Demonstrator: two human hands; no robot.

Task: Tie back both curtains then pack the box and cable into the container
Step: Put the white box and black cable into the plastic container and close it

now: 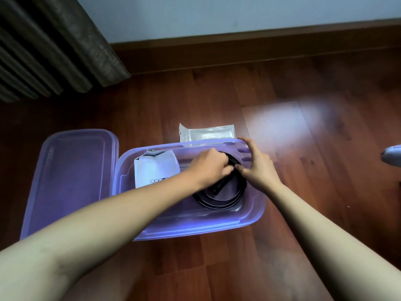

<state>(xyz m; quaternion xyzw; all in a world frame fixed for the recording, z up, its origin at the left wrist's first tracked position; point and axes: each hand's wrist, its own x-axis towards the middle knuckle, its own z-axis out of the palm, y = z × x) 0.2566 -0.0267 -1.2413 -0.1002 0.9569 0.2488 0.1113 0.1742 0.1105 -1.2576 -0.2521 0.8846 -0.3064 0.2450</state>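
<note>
- Settling cable (pixel 217 198) in container (pixel 195 227) beside box (pixel 156 170).
- Left hand (pixel 209 165) pinches it; right hand (pixel 257 164) rests spread against it.
- Likely light, springy (grip across all loops).

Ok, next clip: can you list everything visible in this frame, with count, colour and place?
container: one, translucent purple, on the floor, centre
lid: one, purple, flat on the floor left of the container
box: one, white, in the container's left part
cable: one, black, coiled in the container's right part
pouch: one, white and clear, on the floor behind the container
curtain: one, dark grey-brown, top left
floor: reddish-brown wood
white object: one, cut off at the right edge
left grip: bare hand, curled on the cable
right grip: bare hand, fingers spread over the container's far right corner
</note>
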